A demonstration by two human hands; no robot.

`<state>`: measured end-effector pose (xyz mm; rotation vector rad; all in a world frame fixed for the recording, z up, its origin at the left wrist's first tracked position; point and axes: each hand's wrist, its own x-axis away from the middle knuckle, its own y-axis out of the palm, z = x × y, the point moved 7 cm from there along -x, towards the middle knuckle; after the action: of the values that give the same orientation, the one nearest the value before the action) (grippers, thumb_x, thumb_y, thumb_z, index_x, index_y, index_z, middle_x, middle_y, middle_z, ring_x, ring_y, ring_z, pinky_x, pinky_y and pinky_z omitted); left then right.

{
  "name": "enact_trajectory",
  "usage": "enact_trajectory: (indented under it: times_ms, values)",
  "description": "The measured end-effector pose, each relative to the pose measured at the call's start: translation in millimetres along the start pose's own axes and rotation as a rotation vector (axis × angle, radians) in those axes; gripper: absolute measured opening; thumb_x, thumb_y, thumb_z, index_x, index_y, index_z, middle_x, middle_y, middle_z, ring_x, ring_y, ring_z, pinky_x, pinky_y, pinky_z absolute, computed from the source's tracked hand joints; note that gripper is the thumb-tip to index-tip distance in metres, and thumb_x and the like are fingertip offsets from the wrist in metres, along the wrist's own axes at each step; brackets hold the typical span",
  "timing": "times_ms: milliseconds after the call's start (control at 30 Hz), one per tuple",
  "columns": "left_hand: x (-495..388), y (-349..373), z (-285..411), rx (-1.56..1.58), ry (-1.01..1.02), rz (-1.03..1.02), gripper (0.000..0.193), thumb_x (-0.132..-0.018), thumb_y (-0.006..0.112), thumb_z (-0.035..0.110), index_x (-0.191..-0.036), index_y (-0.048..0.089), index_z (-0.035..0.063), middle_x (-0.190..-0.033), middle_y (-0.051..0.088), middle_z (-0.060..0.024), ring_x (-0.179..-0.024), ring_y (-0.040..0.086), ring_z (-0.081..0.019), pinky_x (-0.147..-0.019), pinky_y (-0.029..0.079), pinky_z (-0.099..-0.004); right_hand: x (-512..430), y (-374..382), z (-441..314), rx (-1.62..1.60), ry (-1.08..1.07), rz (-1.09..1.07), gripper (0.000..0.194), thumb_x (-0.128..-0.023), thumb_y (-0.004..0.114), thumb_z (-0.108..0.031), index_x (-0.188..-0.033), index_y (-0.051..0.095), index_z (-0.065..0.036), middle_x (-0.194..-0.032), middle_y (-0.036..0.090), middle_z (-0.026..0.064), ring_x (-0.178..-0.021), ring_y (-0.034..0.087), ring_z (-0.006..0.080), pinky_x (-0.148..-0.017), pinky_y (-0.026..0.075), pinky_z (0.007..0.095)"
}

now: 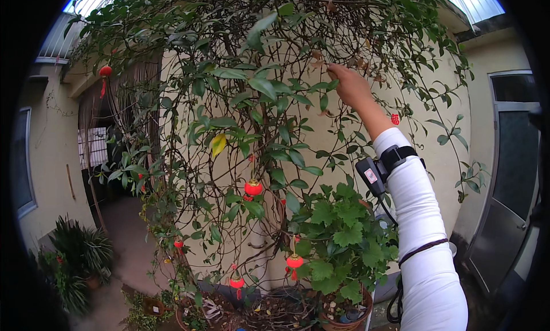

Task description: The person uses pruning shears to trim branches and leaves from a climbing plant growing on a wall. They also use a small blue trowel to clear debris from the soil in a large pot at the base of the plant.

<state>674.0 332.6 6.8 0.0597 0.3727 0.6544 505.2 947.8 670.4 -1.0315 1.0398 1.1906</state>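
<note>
My right hand [349, 85] is raised into a leafy climbing vine [262, 88] that covers the wall. Its thumb and forefinger come together beside some withered brown leaves [317, 63] on thin stems. Whether a stem or leaf is between the fingertips is too small to tell. More dry leaves [362, 64] hang just behind the hand. A white sleeve [419, 202] covers the forearm, with a black strap [397, 157] and a small black device [370, 176] on it. My left hand is out of view.
Small red lanterns [253, 187] hang among the stems, and one yellow leaf [218, 145] stands out. Below, a broad-leaved plant [339, 232] grows in a clay pot [365, 309]. A metal door [498, 202] is at the right, a passage [133, 232] and potted plants [75, 258] at the left.
</note>
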Motion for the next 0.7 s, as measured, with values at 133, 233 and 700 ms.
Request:
enact_trajectory:
  times_ms: [133, 233, 700]
  values:
    - [-3, 7, -7, 0.005, -0.019, 0.001, 0.068, -0.080, 0.064, 0.015, -0.144, 0.042, 0.0123, -0.095, 0.055, -0.0013, -0.055, 0.037, -0.0085, -0.047, 0.031, -0.0231, -12, -12, 13, 0.093, -0.050, -0.063, 0.060, -0.082, 0.051, 0.001, -0.136, 0.052, -0.026, -0.146, 0.047, -0.0004, -0.124, 0.054, 0.0236, -0.091, 0.052, 0.0443]
    - [-3, 13, -15, 0.001, -0.014, 0.008, 0.067, -0.080, 0.064, 0.014, -0.142, 0.042, 0.0108, -0.094, 0.055, -0.0017, -0.055, 0.038, -0.0088, -0.047, 0.032, -0.0236, -28, -33, 34, -0.046, -0.018, 0.191, 0.055, -0.087, 0.052, -0.002, -0.138, 0.052, -0.022, -0.144, 0.049, 0.0067, -0.110, 0.065, 0.0230, -0.081, 0.057, 0.0403]
    - [15, 35, -35, -0.054, 0.020, 0.080, 0.058, -0.080, 0.058, 0.002, -0.136, 0.042, 0.0095, -0.093, 0.055, -0.0030, -0.057, 0.042, -0.0094, -0.048, 0.035, -0.0241, -60, -7, 85, -0.235, 0.381, 0.372, 0.102, -0.084, 0.054, -0.069, -0.150, 0.023, 0.003, -0.131, 0.055, 0.0230, -0.083, 0.070, 0.0276, -0.054, 0.056, 0.0317]
